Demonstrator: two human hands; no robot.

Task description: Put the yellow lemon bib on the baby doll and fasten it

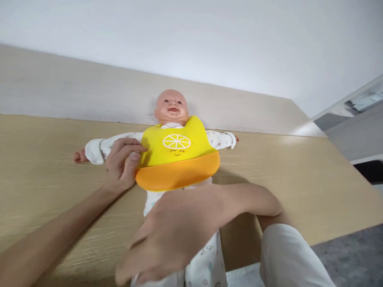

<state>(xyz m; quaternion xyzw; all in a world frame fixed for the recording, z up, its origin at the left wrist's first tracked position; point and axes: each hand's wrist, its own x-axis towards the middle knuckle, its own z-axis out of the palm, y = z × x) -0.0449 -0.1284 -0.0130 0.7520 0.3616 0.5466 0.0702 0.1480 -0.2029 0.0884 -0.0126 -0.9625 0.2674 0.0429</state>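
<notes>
A baby doll (172, 103) lies on its back with both arms spread, dressed in a white patterned suit (206, 259). Over its chest is a yellow bib (152, 153) with a white citrus slice, a small smile and an orange catch pocket (179, 173). My left hand (122, 165) is closed at the bib's left edge, thumb and bent fingers pinching there. Across the doll's legs reaches my right hand (176, 231), back upward and smeared by motion. Its fingers point to the lower left and are mostly hidden, so any grip there cannot be made out.
The doll rests on a light wood-grain table (299, 171), its head close to a pale upright board (89, 87) along the back. Behind that rises a white wall (209, 40). Grey floor (353, 259) shows past the table's right edge, with shelving (359, 119) at far right.
</notes>
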